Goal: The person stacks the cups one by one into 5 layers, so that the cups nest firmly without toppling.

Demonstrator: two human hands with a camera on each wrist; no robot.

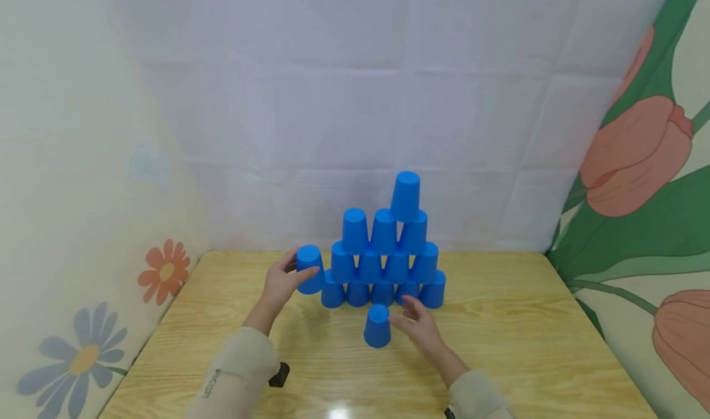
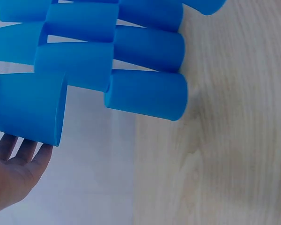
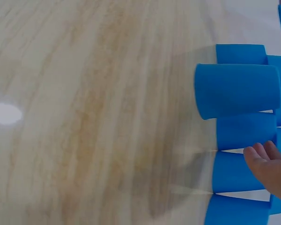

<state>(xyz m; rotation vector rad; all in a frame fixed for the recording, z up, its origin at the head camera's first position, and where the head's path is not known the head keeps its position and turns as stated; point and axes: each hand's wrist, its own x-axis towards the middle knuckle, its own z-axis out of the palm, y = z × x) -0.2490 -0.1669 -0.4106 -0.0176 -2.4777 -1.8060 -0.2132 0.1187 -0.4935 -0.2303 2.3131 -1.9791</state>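
In the head view, my left hand [image 1: 281,283] holds an upside-down blue cup [image 1: 309,270] off the table, left of a stack of blue cups [image 1: 383,265]. The left wrist view shows the fingers of that hand [image 2: 21,164] around the held cup [image 2: 28,108]. A single blue cup [image 1: 378,326] stands upside down in front of the stack. Beside it on the right is my right hand [image 1: 423,329], its fingers loosely bent and holding nothing. In the right wrist view, a gap shows between the right hand [image 3: 271,171] and that front cup [image 3: 236,91].
The stack rises in rows, with three cups in the third row and one top cup [image 1: 406,196] at its right side. It stands on a wooden table [image 1: 499,345] before a white cloth [image 1: 333,98]. Flower-painted walls flank both sides.
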